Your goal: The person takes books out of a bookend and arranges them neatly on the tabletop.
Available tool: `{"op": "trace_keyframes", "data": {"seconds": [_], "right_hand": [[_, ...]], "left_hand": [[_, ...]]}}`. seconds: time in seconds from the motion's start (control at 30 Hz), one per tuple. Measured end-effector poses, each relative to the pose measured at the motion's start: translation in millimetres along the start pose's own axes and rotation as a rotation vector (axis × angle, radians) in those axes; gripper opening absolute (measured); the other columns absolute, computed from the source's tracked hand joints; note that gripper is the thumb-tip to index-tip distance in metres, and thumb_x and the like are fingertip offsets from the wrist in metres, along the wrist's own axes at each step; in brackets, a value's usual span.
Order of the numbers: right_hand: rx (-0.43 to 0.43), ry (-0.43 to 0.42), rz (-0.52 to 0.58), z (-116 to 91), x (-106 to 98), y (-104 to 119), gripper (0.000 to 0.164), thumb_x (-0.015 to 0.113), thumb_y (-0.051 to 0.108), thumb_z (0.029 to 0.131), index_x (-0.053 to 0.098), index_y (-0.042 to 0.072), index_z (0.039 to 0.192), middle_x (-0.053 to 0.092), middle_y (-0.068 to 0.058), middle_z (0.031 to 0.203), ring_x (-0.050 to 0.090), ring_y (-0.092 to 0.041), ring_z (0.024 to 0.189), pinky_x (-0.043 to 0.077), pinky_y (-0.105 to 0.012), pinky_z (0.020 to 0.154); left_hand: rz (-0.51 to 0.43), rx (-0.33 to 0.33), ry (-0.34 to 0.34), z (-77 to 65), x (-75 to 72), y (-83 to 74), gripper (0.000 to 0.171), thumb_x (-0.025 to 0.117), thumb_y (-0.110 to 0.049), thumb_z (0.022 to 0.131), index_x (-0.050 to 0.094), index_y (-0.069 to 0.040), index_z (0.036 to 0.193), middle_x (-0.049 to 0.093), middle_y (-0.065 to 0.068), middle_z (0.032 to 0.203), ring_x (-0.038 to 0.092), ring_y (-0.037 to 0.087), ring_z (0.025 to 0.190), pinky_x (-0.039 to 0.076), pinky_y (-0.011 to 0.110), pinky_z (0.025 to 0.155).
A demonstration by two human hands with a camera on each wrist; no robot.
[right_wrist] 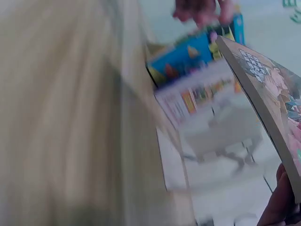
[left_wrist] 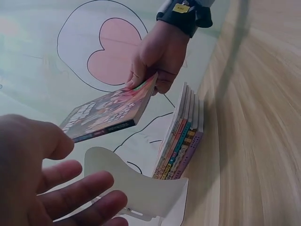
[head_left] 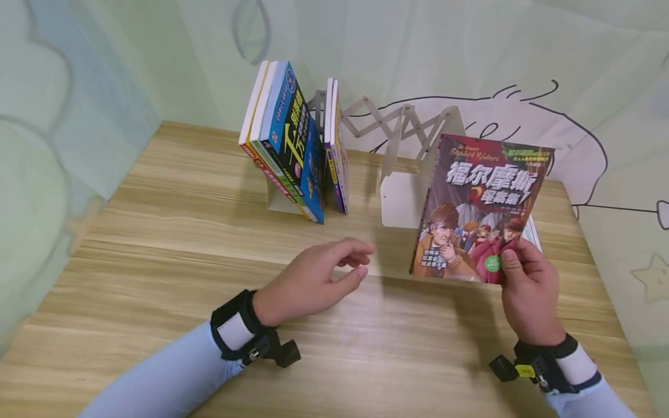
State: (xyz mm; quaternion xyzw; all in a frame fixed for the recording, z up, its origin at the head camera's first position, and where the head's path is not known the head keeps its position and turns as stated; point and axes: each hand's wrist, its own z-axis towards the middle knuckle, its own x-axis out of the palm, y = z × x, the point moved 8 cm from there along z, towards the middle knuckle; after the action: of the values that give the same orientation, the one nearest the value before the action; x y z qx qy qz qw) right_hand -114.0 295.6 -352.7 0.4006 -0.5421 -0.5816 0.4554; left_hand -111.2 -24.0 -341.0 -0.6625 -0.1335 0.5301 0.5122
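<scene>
My right hand [head_left: 530, 293] grips a dark red paperback book [head_left: 481, 215] by its lower right corner, thumb on the front cover. The cover, with large white characters and cartoon figures, faces up toward me, and the book is held above the table in front of the rack. In the left wrist view the book [left_wrist: 110, 113] is seen edge-on, pinched by the right hand [left_wrist: 162, 54]. My left hand [head_left: 313, 281] hovers over the table left of the book, fingers loosely bent and holding nothing. In the right wrist view the book [right_wrist: 268, 89] shows its long edge.
An expandable metal book rack [head_left: 399, 200] stands at the back. Thick blue books [head_left: 292, 139] lean at its left end, with thin white-edged books [head_left: 337, 151] beside them. Several more books [left_wrist: 181, 136] stand at the right end, mostly hidden behind the held book in the head view.
</scene>
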Motion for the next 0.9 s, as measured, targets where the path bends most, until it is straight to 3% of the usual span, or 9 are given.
{"op": "trace_keyframes", "data": {"seconds": [0.17, 0.3, 0.37, 0.53, 0.8, 0.9], "right_hand": [[0.015, -0.143, 0.134, 17.4, -31.8, -4.5, 0.037, 0.059, 0.016, 0.099, 0.060, -0.003, 0.131, 0.060, -0.013, 0.117, 0.060, -0.016, 0.094, 0.058, -0.019, 0.072], [0.009, -0.225, 0.220, 30.5, -56.5, -9.1, 0.034, 0.057, 0.014, 0.100, 0.060, -0.003, 0.130, 0.058, -0.014, 0.119, 0.059, -0.017, 0.097, 0.058, -0.019, 0.074], [0.023, -0.266, 0.212, 36.8, -68.2, -12.2, 0.030, 0.055, 0.012, 0.101, 0.063, -0.002, 0.126, 0.058, -0.013, 0.116, 0.059, -0.017, 0.094, 0.058, -0.018, 0.071], [0.131, -0.305, 0.012, 49.1, -89.7, -22.5, 0.028, 0.053, 0.013, 0.102, 0.065, -0.001, 0.123, 0.058, -0.006, 0.104, 0.058, -0.011, 0.079, 0.055, -0.016, 0.058], [0.285, -0.165, -0.393, 61.9, -96.4, -33.4, 0.050, 0.050, 0.029, 0.104, 0.050, -0.003, 0.143, 0.055, 0.006, 0.095, 0.054, -0.004, 0.068, 0.051, -0.015, 0.054], [0.300, -0.146, -0.461, 66.4, -95.3, -35.0, 0.053, 0.050, 0.031, 0.104, 0.046, -0.001, 0.147, 0.056, 0.010, 0.093, 0.054, -0.003, 0.063, 0.050, -0.016, 0.050]], "left_hand": [[0.047, -0.005, 0.001, -0.9, 0.2, -0.4, 0.032, 0.058, -0.032, 0.102, 0.062, -0.018, 0.130, 0.067, -0.008, 0.124, 0.062, 0.005, 0.113, 0.053, 0.032, 0.097], [0.040, 0.028, -0.049, -1.8, -3.5, -2.8, 0.025, 0.057, -0.028, 0.102, 0.066, -0.019, 0.124, 0.069, -0.010, 0.117, 0.062, 0.002, 0.109, 0.054, 0.031, 0.094], [0.029, 0.054, -0.080, -2.2, -5.5, -4.0, 0.022, 0.057, -0.025, 0.102, 0.067, -0.019, 0.121, 0.070, -0.011, 0.114, 0.063, 0.000, 0.106, 0.055, 0.029, 0.092], [0.023, 0.068, -0.104, -2.5, -6.8, -4.1, 0.020, 0.057, -0.025, 0.102, 0.068, -0.020, 0.119, 0.069, -0.013, 0.111, 0.062, -0.002, 0.104, 0.055, 0.026, 0.090], [0.041, 0.056, -0.083, -3.5, -5.7, -3.1, 0.023, 0.056, -0.027, 0.103, 0.067, -0.017, 0.120, 0.070, -0.009, 0.113, 0.064, 0.003, 0.108, 0.054, 0.030, 0.094], [0.082, 0.067, -0.081, -3.5, -4.1, -4.6, 0.023, 0.056, -0.025, 0.103, 0.067, -0.015, 0.121, 0.070, -0.007, 0.114, 0.064, 0.004, 0.106, 0.054, 0.030, 0.094]]}}
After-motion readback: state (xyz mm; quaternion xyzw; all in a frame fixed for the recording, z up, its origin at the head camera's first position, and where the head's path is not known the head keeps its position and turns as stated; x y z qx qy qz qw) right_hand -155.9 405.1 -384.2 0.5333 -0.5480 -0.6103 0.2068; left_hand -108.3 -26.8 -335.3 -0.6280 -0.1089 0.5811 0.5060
